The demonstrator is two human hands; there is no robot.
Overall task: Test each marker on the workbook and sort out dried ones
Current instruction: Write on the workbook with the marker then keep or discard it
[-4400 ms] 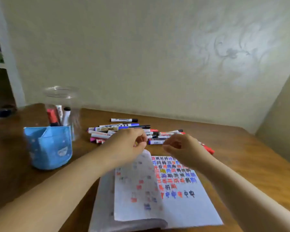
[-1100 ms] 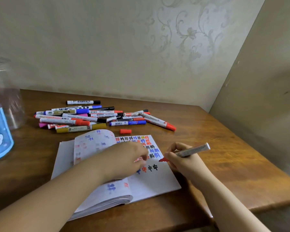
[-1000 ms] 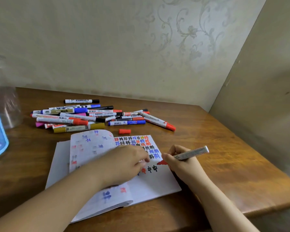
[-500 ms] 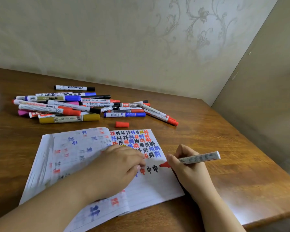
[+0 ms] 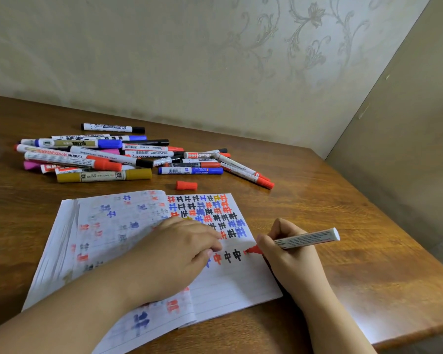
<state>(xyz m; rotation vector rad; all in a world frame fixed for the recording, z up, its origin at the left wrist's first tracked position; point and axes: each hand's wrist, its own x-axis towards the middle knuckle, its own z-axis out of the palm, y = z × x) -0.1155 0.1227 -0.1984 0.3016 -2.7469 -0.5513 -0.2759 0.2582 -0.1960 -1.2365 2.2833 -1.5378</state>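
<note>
Open workbook [image 5: 230, 284] on counter [image 5: 343, 251]: left hand [image 5: 179, 254] presses flat on its page, right hand [image 5: 289, 256] grips uncapped red marker [image 5: 302, 240], tip on paper; marker pile [image 5: 128, 157] at 11 o'clock, red cap [image 5: 186, 185] just beside.

A home room, judging by the floral-patterned wallpaper [image 5: 266, 60] behind a wooden desk [image 5: 356, 251] in a corner.

— Where is the left hand [image 5: 179, 254]?
— Palm down, fingers loosely bent, forearm reaching in from the lower left.
— And the right hand [image 5: 289, 254]?
— Fingers and thumb curled in a writing grip, wrist low, forearm entering from the lower right.
</note>
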